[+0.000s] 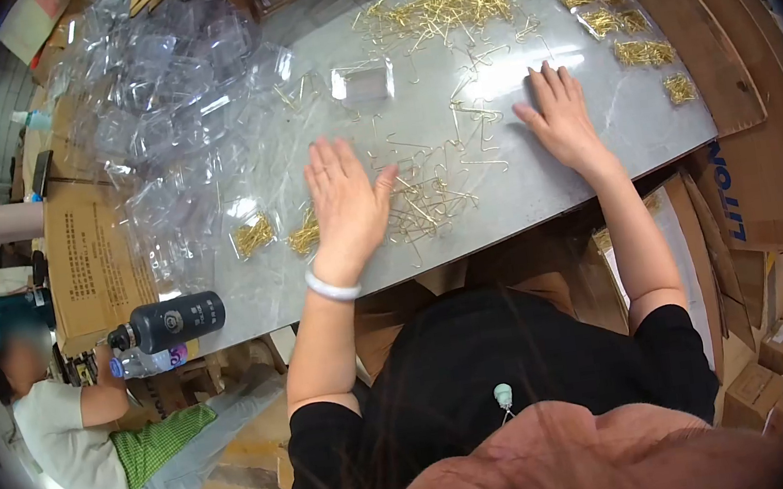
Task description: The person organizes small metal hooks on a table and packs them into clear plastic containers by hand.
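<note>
My left hand (pixel 343 197) is over the grey table with its fingers stretched out and the thumb apart. Just right of it lies a loose heap of gold wire hooks (pixel 428 206), and part of another small bunch of hooks (pixel 303 236) shows at its left edge. My right hand (pixel 560 116) rests palm down near the table's right side, fingers spread. Scattered hooks (pixel 473 115) lie between the two hands. Farther back is a large pile of gold hooks (pixel 450 7). A clear plastic box (pixel 362 82) sits beyond my left hand.
Many clear plastic boxes (pixel 168 96) cover the table's left side. Small hook bunches (pixel 644 52) line the right edge. A dark bottle (pixel 171 322) and a water bottle (pixel 147 362) are at the near left corner. Cardboard (pixel 765 179) stands right; another person (pixel 82 429) sits left.
</note>
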A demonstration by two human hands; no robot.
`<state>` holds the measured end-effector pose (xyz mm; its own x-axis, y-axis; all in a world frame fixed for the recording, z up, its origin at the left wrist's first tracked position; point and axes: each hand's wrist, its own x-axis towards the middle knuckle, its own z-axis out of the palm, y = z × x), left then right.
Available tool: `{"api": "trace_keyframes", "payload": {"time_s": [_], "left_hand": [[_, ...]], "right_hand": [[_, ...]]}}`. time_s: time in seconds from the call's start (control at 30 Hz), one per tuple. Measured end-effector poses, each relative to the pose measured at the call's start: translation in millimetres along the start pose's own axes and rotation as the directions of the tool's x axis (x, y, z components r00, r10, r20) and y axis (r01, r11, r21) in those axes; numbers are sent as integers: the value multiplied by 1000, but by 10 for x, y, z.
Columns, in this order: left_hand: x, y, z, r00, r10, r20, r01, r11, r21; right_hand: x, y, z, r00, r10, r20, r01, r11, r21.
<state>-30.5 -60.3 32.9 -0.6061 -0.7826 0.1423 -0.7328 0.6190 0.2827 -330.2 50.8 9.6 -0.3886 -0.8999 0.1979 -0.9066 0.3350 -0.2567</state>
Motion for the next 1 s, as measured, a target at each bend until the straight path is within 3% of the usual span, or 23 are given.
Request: {"api": "trace_keyframes", "payload": {"time_s": [0.1, 0.2, 0.3, 0.33, 0.43, 0.53, 0.67, 0.77, 0.87, 1.0], "left_hand": [[169, 101, 34, 970, -171, 173, 165, 985, 51], [135, 189, 241, 989, -88, 121, 82, 995, 55], [-59, 193, 180, 970, 198, 140, -181, 976, -122], [-131, 232, 47, 937, 253, 243, -238, 967, -90], [-362, 186, -137, 887, 404, 224, -397, 915, -76], [-453, 64, -92, 904, 370, 215, -379, 925, 4], [-487, 102, 155, 946, 302, 119, -301, 953, -27], [-445, 217, 289, 968, 246, 43, -247, 969, 20], [-385, 297, 351, 982, 186, 33, -187, 981, 56], [-297, 390, 394, 988, 144, 47, -145, 989, 28]], "right_hand": [[-12, -240, 110, 991, -120, 54, 120, 993, -13], [18, -546, 160, 935, -343, 89, 338, 939, 64], [-152, -695, 219, 872, -487, 47, 474, 865, 167], [-223, -717, 190, 859, -509, 42, 492, 846, 204], [-236, -660, 156, 865, -501, 31, 478, 841, 255], [-57, -550, 65, 935, -354, 32, 344, 924, 165], [-94, -610, 135, 888, -448, 100, 429, 888, 164], [-151, -667, 258, 944, -331, 3, 331, 943, 26], [-221, -818, 257, 879, -477, 14, 461, 855, 238], [11, -933, 331, 847, -532, 2, 500, 798, 337]]}}
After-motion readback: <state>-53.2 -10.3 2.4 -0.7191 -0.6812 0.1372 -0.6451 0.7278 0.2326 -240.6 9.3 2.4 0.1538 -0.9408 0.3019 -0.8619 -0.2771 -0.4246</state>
